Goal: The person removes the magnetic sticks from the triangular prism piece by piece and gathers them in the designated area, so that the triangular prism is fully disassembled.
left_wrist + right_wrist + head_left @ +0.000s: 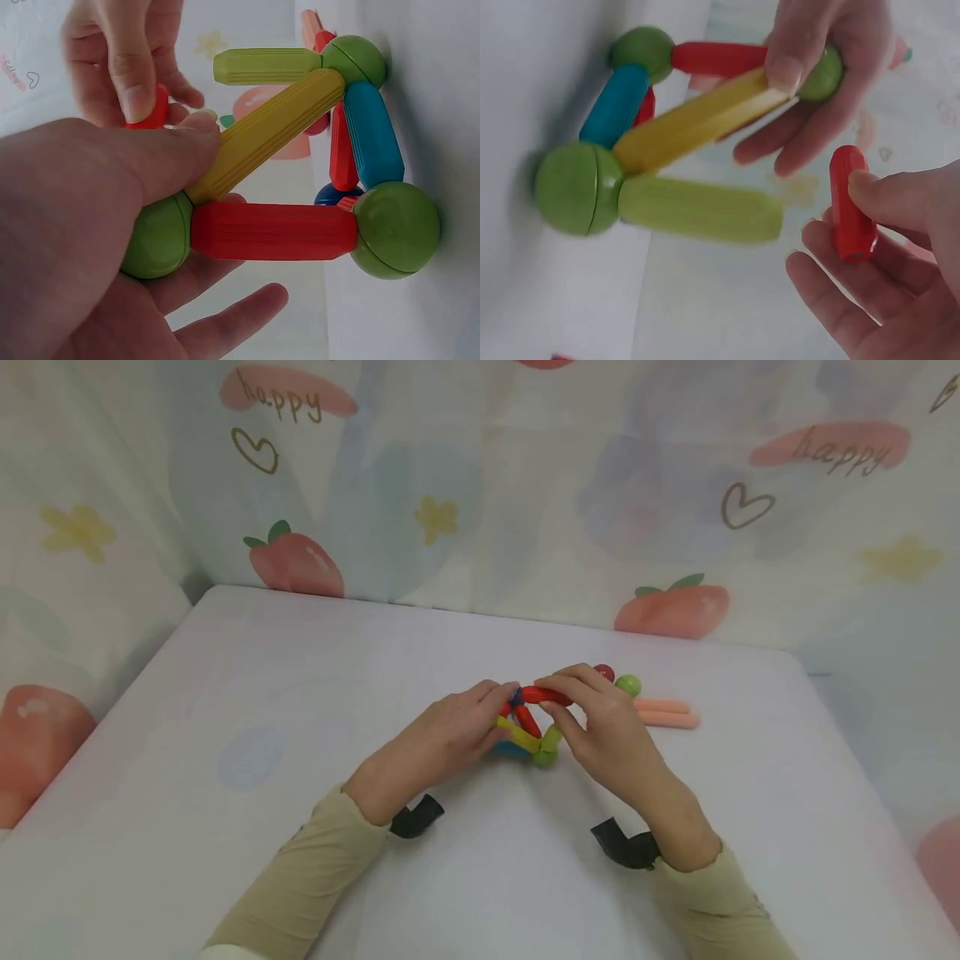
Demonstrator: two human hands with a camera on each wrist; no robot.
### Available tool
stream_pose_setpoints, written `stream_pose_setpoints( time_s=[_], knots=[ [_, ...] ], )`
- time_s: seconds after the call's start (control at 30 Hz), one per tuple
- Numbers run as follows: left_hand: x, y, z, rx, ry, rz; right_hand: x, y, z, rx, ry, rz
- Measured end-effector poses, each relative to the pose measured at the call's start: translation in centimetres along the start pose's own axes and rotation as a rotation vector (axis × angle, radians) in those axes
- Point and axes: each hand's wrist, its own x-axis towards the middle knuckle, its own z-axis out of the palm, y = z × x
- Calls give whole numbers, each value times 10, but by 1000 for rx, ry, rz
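Note:
A frame of ribbed toy rods and balls stands on the table. Its green ball [157, 234] and yellow rod [266, 135] meet at the corner that my left hand [448, 727] grips, thumb across the rod's end. A red rod [274, 232] runs from that ball to another green ball [397, 229]. A blue rod [375, 135] joins the lower balls. One light green rod [701, 210] sticks out from a low green ball [577, 187], its far end free. My right hand [611, 731] pinches a separate red rod [851, 202] between thumb and fingers, close to the frame.
Two pale orange rods [667, 720] lie on the white table behind the right hand. A dark red ball [604, 673] and a light green ball [628, 684] are beside them. A patterned cloth [510, 527] rises behind the table's back edge.

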Motion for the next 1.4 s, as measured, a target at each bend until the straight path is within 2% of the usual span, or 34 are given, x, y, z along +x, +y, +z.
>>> stream_pose_setpoints(
  time_s=[0.23,0.4,0.53,0.8,1.17,1.4],
  knots=[
    [1,2,-1,-13,-47,-48,-3,13,-12,-20,6,65],
    [1,3,-1,-9,-45,-53,-5,19,-22,-46,-5,101],
    [1,3,-3,0,-48,-54,-5,21,-31,-64,-72,160],
    [1,3,-4,-2,-36,-41,-9,28,-45,-57,-266,317],
    [1,3,-2,-11,-32,-30,-15,36,-53,-67,-326,394],
    [0,4,-3,-11,-33,-32,-13,40,-50,-101,-460,457]
  ],
)
